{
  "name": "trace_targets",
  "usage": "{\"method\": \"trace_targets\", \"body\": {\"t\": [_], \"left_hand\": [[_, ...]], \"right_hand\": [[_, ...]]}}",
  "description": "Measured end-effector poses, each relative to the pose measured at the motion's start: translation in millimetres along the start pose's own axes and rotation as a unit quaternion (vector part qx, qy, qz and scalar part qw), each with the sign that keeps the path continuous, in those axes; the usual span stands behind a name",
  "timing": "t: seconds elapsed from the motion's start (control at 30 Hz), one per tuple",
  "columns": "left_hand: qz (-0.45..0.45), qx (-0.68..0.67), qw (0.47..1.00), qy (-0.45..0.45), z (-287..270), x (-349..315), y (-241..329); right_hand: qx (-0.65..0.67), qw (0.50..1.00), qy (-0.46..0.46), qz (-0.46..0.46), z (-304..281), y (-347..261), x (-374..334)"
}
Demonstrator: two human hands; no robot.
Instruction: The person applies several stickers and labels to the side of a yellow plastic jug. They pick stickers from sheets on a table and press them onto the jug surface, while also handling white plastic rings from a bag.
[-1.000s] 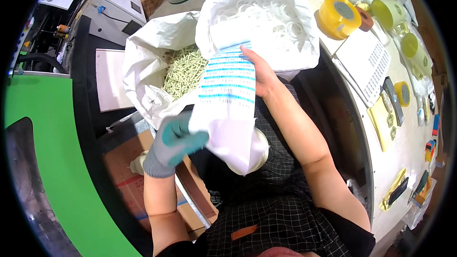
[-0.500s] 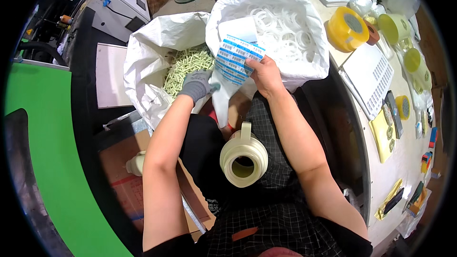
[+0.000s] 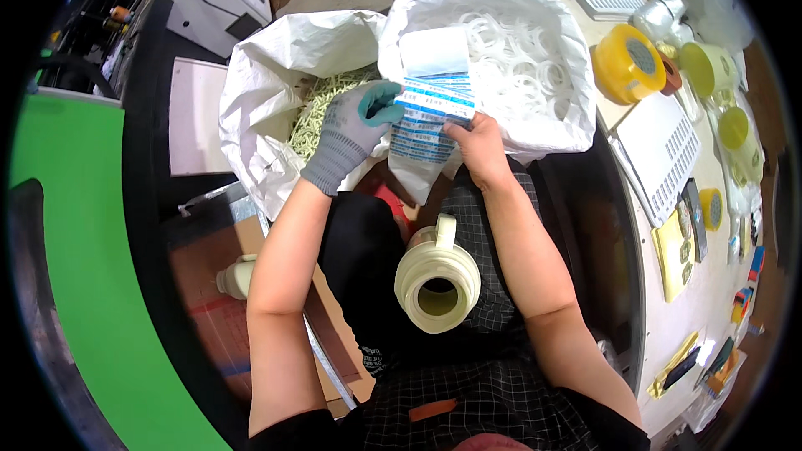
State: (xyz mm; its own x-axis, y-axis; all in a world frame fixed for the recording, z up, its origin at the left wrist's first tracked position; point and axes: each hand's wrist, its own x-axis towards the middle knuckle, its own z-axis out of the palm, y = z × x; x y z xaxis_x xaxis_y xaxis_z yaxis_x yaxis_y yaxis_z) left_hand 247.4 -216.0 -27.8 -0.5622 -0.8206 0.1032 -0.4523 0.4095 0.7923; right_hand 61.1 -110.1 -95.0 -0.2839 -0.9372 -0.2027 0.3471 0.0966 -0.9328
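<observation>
In front of me, a strip of blue-and-white labels [image 3: 433, 108] hangs between my hands, its white backing drooping below. My bare right hand [image 3: 483, 149] pinches the strip's right side with the thumb on top. My left hand [image 3: 357, 121], in a grey glove with green fingertips, has its thumb and forefinger closed at the strip's left edge; whether a single label is between them is too small to see. Between my thighs stands a cream thermos-like body [image 3: 437, 286] with a round open mouth and a handle.
One white sack [image 3: 259, 58] holds pale green small parts [image 3: 322, 113]; another [image 3: 576, 113] holds translucent white rings [image 3: 526, 67]. At right, a worktable [image 3: 660, 284] carries yellow tape rolls [image 3: 628, 63] and label sheets [image 3: 660, 150]. A second cream piece [image 3: 236, 276] lies at left. A green panel [image 3: 71, 267] stands farther left.
My left hand has risen from beside the green parts to the strip's left edge, its fingers closing there. The strip has turned more level and shifted slightly right with my right hand.
</observation>
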Motion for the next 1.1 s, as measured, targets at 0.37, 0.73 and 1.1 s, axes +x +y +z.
{"method": "trace_targets", "body": {"t": [0.37, 0.73, 1.1], "left_hand": [[0.057, 0.14, 0.984, 0.092, 12.2, -33.7, 4.6], [-0.119, -0.391, 0.897, 0.17, 112.6, -208.5, 51.7], [-0.169, -0.445, 0.835, 0.278, 50.9, -255.8, 88.2]], "right_hand": [[-0.008, 0.998, -0.061, 0.005, -12.2, -3.9, -7.3], [-0.013, 0.927, -0.179, 0.329, -111.7, -30.2, -244.6], [-0.062, 0.979, -0.158, 0.111, -67.8, -14.3, -299.4]]}}
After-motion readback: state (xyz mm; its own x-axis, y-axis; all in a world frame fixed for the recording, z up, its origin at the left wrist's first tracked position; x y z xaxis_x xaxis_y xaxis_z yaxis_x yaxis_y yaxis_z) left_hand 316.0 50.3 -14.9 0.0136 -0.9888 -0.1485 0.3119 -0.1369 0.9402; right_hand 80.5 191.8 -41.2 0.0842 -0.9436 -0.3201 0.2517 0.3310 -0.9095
